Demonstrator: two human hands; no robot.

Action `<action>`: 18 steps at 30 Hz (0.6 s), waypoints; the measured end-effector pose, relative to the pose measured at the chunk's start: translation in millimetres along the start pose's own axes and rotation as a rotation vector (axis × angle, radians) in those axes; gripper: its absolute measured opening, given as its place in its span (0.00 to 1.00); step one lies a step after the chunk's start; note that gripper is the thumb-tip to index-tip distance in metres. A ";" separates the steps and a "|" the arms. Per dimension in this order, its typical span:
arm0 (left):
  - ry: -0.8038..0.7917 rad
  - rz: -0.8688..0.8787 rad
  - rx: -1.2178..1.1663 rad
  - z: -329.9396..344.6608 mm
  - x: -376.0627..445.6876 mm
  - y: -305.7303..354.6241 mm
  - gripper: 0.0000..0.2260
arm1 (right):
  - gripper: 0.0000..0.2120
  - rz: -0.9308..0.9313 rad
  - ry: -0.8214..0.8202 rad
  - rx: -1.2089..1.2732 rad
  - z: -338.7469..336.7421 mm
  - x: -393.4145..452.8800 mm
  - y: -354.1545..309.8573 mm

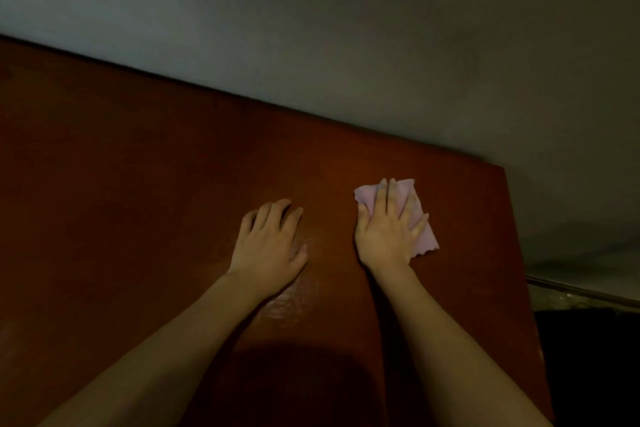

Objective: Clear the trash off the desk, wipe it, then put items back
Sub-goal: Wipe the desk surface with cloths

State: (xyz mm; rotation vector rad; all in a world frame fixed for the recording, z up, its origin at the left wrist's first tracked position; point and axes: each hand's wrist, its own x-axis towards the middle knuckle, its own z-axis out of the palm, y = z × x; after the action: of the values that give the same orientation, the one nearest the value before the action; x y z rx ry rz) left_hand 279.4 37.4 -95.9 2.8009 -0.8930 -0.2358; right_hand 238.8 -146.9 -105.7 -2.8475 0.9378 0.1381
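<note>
Cloth [424,239]: pale pink, thin, crumpled, ragged lower edge; lies flat on desk under right hand, sticking out beyond the fingertips and past the little-finger side.
Right hand [388,229]: palm down, fingers straight and spread, pressing cloth.
Left hand [270,243]: just beside right hand, palm down on bare wood, fingers loosely bent, holding nothing.
Desk [138,184]: reddish-brown wood, a glossy streak beside the left wrist.

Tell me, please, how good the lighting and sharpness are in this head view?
Head view: dim and soft overall; a dark shadow on the desk near edge; faint glare on a sheen beside the left hand; the right hand and pink cloth are slightly blurred.
</note>
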 end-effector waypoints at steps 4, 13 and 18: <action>0.031 -0.053 0.014 -11.7 -12.3 -60.3 0.25 | 0.29 -0.105 -0.016 0.003 8.3 -3.2 -76.3; 0.044 -0.207 0.001 -47.5 -37.5 -208.8 0.26 | 0.29 -0.277 -0.004 -0.075 29.1 1.6 -250.7; 0.034 -0.265 -0.037 -69.3 -45.9 -287.6 0.29 | 0.29 -0.371 -0.011 -0.101 38.3 0.9 -349.0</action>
State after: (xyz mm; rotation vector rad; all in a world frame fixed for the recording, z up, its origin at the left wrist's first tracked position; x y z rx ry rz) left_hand 416.3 303.5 -90.5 2.8736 -0.5022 -0.2393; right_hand 446.1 136.5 -107.2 -3.0488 0.3966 0.1629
